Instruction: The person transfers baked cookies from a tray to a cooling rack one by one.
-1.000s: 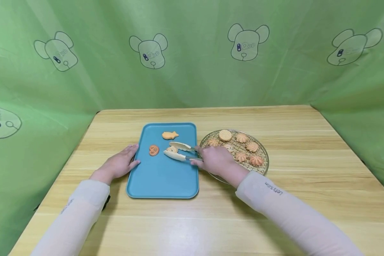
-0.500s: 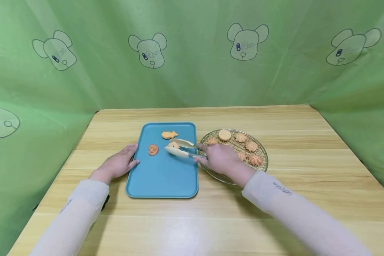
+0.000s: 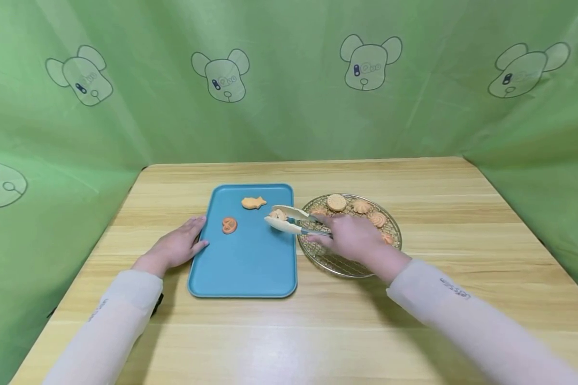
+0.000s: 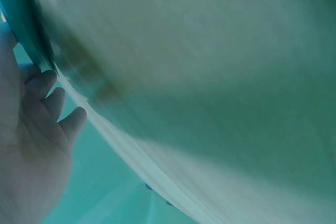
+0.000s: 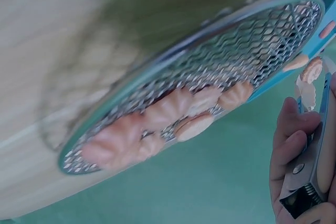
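Observation:
My right hand (image 3: 356, 238) grips a pair of tongs (image 3: 286, 226) with pale tips and metal arms. Between the tips is a small swirled cookie (image 3: 278, 214), over the right part of the blue tray (image 3: 243, 267). In the right wrist view, fingers curl around the tongs' metal handle (image 5: 313, 174), and the cookie (image 5: 312, 71) shows at the tips. My left hand (image 3: 178, 246) rests against the tray's left edge, fingers extended, thumb at the rim. A fish-shaped cookie (image 3: 253, 202) and a pretzel-shaped cookie (image 3: 229, 225) lie on the tray.
A round wire rack (image 3: 337, 266) stands right of the tray, partly hidden under my right hand. On it lie a round cookie (image 3: 336, 202), a swirl cookie (image 3: 377, 218) and several others. Green curtains (image 3: 289, 128) hang behind the wooden table (image 3: 270, 342).
My right hand has drawn the tongs rightward and slightly back, and the swirled cookie has moved with them toward the tray's right edge. My left hand stays at the tray's left edge.

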The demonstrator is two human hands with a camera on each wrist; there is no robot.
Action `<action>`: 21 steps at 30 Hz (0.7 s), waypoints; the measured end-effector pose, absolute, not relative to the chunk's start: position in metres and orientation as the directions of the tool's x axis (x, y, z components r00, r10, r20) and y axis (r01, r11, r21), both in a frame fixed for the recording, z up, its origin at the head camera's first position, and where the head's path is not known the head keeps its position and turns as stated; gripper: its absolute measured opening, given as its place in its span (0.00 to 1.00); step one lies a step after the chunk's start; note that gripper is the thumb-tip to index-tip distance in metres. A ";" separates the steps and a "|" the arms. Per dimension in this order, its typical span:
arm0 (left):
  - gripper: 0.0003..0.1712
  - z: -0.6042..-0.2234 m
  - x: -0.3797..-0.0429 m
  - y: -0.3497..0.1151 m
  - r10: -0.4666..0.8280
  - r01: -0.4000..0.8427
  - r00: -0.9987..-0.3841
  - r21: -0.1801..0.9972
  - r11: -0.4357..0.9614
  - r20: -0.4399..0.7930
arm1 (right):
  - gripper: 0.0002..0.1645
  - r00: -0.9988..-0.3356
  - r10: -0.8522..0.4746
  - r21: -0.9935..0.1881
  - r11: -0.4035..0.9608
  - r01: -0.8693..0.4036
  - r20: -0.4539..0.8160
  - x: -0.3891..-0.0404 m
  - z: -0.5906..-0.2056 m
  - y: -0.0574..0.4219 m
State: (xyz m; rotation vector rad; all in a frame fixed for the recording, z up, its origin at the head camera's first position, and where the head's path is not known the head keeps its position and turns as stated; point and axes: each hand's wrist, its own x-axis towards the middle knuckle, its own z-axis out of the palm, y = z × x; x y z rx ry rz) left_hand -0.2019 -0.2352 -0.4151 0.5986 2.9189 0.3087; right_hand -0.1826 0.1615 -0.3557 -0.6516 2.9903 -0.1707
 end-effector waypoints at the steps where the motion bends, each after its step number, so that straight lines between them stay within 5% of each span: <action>1: 0.38 -0.415 -0.202 -0.235 0.402 0.372 -0.910 0.229 0.900 -0.101 | 0.45 -0.907 -0.417 -0.121 0.905 -0.409 -0.053 -0.182 -0.355 0.165; 21: 0.38 -0.417 -0.202 -0.235 0.409 0.378 -0.907 0.237 0.895 -0.098 | 0.43 -0.907 -0.422 -0.078 0.904 -0.421 0.007 -0.161 -0.354 0.218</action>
